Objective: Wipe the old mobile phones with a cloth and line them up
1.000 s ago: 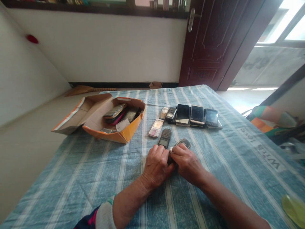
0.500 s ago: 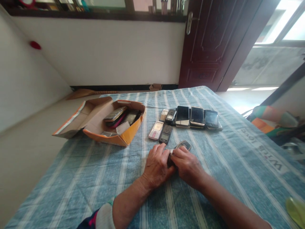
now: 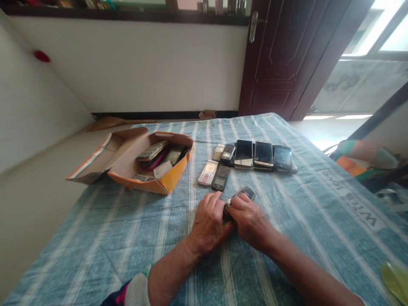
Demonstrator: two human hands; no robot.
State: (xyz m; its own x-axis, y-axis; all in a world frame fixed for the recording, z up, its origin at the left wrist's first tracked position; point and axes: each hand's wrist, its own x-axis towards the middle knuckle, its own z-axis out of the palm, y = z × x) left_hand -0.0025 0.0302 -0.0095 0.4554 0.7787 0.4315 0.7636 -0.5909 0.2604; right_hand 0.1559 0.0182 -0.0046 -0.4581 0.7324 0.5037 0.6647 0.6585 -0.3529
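Note:
At the middle front of the bed-like surface, both my hands are closed around a dark grey mobile phone (image 3: 249, 193). Its far end pokes out beyond my fingers, while the near part is mostly covered. My left hand (image 3: 208, 219) grips from the left with its fingers bent. From the right, my right hand (image 3: 251, 219) pinches at the phone's near part, and a small pale bit shows between the hands. Just beyond my left fingertips lie a black keypad phone (image 3: 220, 178) and a white keypad phone (image 3: 208, 173), side by side.
An open orange cardboard box (image 3: 177, 178) holding several phones stands left. Behind the keypad phones are two small phones and a row of smartphones (image 3: 263, 154). A striped blue cloth (image 3: 143, 238) covers the surface. A yellow-green object (image 3: 395, 280) sits at the right edge.
The view has shifted very slightly. Both hands stay in nearly the same place on the phone, and the pale bit between them shows a little less.

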